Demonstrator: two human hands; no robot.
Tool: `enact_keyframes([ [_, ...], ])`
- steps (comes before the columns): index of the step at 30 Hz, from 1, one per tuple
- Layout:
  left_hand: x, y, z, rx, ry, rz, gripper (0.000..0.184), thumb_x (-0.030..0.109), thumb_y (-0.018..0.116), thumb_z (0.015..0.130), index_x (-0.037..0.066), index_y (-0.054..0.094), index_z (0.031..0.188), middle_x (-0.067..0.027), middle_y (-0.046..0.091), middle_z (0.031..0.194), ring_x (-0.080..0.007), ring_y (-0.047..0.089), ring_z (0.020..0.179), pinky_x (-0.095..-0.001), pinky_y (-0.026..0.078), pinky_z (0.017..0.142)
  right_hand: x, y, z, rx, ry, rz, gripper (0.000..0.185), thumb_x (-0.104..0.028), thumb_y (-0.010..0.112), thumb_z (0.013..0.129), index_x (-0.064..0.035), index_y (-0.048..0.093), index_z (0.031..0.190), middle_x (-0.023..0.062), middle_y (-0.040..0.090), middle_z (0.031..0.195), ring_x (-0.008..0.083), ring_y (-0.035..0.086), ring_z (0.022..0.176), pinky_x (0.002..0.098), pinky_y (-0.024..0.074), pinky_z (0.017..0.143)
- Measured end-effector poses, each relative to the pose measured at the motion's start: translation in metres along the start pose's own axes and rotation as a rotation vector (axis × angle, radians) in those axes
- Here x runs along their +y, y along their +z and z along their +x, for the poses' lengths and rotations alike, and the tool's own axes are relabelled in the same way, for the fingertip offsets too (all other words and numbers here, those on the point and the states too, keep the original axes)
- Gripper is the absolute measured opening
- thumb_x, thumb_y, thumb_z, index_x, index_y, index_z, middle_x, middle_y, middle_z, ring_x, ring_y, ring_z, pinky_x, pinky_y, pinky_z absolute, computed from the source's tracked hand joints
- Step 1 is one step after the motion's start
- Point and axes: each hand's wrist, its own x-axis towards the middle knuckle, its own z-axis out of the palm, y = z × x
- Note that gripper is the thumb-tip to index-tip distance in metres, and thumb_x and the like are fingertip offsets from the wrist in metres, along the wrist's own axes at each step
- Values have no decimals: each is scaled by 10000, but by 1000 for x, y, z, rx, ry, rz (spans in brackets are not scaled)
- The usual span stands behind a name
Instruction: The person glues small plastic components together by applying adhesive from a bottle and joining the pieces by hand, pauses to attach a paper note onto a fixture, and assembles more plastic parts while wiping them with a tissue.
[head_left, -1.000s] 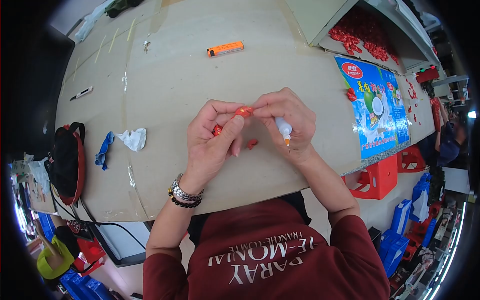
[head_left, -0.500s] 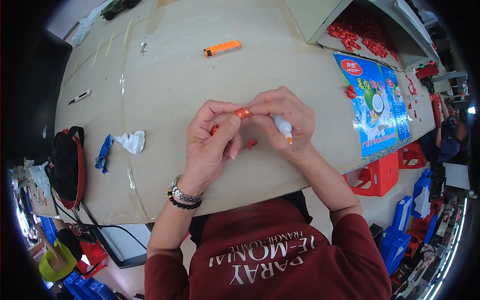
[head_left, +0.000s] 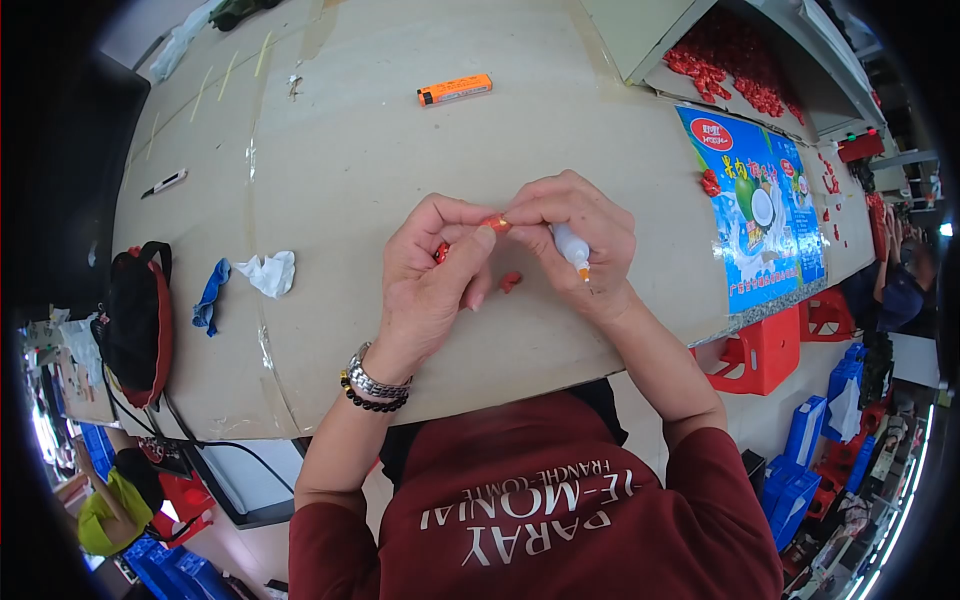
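Note:
Between the fingertips of my left hand (head_left: 430, 258) and my right hand (head_left: 578, 225) is a small shiny red piece with gold markings (head_left: 495, 223). My left thumb and forefinger pinch it, while the right fingertips touch its other end. Another red piece (head_left: 441, 252) shows in the curl of my left fingers. A small white squeeze bottle with an orange tip (head_left: 572, 247) is tucked in my right hand, its tip pointing down toward my wrist. On the table below the hands lies a loose red piece (head_left: 510, 281); its exact kind is unclear.
An orange box (head_left: 455, 90) lies beyond my hands. To the left are a cutter knife (head_left: 164, 183), white tissue (head_left: 268, 273), a blue cloth (head_left: 210, 297) and a black-red bag (head_left: 140, 325). At right are a blue poster (head_left: 755, 205) and a heap of red pieces (head_left: 735, 65).
The view has shifted slightly, moving the table items a little right and up. My right fingertips now cover more of the red piece. Both hands keep their hold.

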Motion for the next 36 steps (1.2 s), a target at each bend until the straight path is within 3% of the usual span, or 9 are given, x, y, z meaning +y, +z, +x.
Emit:
enact_keyframes([
  [13, -5, -3, 1, -16, -20, -21, 75, 101, 547, 949, 49, 551, 1003, -8, 577, 731, -60, 440, 468, -202, 319, 438, -3, 3, -4, -5, 65, 39, 198, 26, 775, 689, -48, 639, 814, 75, 629, 816, 174, 613, 693, 272, 510, 570],
  [15, -6, -1, 2, 7, -9, -37, 51, 81, 526, 952, 45, 556, 973, 28, 533, 628, -27, 428, 451, -197, 272, 404, -3, 4, -5, -4, 72, 41, 197, 23, 775, 692, -47, 639, 816, 76, 625, 816, 175, 612, 691, 273, 509, 569],
  [21, -9, -2, 2, 11, -34, -62, 47, 83, 527, 952, 54, 563, 962, 37, 516, 601, -28, 427, 453, -197, 266, 405, -2, 5, -6, -2, 69, 47, 190, 17, 767, 705, -48, 632, 822, 76, 614, 813, 175, 603, 681, 270, 494, 556],
  [31, -7, -2, 2, 0, -25, -58, 56, 72, 537, 948, 43, 583, 958, 32, 526, 621, -29, 430, 467, -198, 271, 414, -2, 4, -6, -6, 37, 44, 193, 33, 759, 698, -52, 621, 803, 70, 611, 807, 179, 600, 694, 274, 490, 557],
  [33, -7, -5, 1, -51, -11, -49, 39, 83, 562, 940, 63, 578, 968, -10, 590, 755, -58, 436, 486, -195, 318, 463, -2, 3, -6, -7, 33, 45, 195, 36, 759, 696, -54, 621, 800, 70, 612, 808, 178, 602, 697, 275, 492, 559],
  [36, -5, -3, 0, -44, 17, -15, 42, 62, 561, 934, 49, 574, 972, -7, 575, 714, -61, 436, 483, -203, 326, 463, -2, 3, -5, -4, 3, 30, 199, 41, 762, 689, -49, 620, 795, 70, 616, 815, 175, 606, 704, 268, 499, 564],
])
